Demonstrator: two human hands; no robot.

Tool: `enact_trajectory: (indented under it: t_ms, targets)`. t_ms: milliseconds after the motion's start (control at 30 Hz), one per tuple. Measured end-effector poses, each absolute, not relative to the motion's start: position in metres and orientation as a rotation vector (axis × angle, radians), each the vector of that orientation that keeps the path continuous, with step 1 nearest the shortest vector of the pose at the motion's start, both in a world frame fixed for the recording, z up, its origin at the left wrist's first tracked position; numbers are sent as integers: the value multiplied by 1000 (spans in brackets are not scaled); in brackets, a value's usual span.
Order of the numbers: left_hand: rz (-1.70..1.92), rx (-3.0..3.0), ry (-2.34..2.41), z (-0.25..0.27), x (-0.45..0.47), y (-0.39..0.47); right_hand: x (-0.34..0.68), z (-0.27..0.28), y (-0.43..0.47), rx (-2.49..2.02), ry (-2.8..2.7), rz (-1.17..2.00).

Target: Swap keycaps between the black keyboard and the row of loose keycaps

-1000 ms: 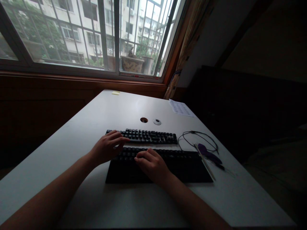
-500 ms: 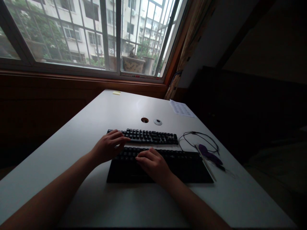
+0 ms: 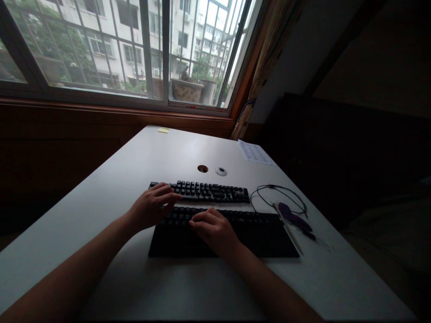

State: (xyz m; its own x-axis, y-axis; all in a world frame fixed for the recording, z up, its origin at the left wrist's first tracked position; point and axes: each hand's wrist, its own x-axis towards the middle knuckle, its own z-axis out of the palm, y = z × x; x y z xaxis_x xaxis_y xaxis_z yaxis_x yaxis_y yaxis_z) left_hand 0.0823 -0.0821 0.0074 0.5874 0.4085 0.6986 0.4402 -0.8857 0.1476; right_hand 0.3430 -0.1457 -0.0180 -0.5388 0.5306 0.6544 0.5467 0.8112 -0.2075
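A black keyboard (image 3: 262, 233) with a wide front palm area lies on the white desk (image 3: 141, 152). Just behind it sits a row block of black keys (image 3: 215, 192), shaped like a second keyboard. Over the left end of that block rests my left hand (image 3: 153, 204), fingers stretched out and pointing right, with nothing visible in it. My right hand (image 3: 213, 229) lies on the front keyboard, its fingers curled and their tips pressed together above the left-middle keys. Anything between those fingertips is hidden.
A black cable (image 3: 281, 195) loops at the right, beside a purple-handled tool (image 3: 294, 217). Farther back are a cable hole (image 3: 202, 169), its round cover (image 3: 221, 171), a printed sheet (image 3: 255, 152) and a yellow sticky note (image 3: 163, 130). A barred window stands beyond.
Both hands keep nearly the same pose over the keys. At my left hand, the gap between thumb and fingers looks slightly different. The view has shifted very slightly.
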Motion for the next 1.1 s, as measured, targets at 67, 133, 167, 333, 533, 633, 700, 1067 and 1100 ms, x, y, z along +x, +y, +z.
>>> enact_trajectory:
  t_ms: [67,133,167,333,533,633,700,1067,1100]
  targets:
    - [-1216,-2760,-726,8,83,-82,342,-17,-147,-788,-2261,-69]
    - [-1219,-2761,-728,7,83,-82,342,-18,-148,-791,-2277,-124]
    - [-1214,-2764,-735,7,83,-82,342,-19,-149,-797,-2288,-151]
    - [-1193,-2785,-767,4,81,-81,344,-23,-152,-812,-2372,-232]
    - [-1207,-2784,-750,6,82,-82,342,-19,-149,-827,-2308,-170]
    - [-1196,-2775,-756,6,82,-81,342,-17,-148,-819,-2294,-165]
    - [-1194,-2772,-762,5,82,-81,341,-16,-148,-810,-2291,-169]
    - [-1180,-2775,-752,5,82,-82,340,-19,-148,-829,-2306,-157]
    - [-1185,-2773,-747,5,82,-82,341,-19,-147,-832,-2296,-144]
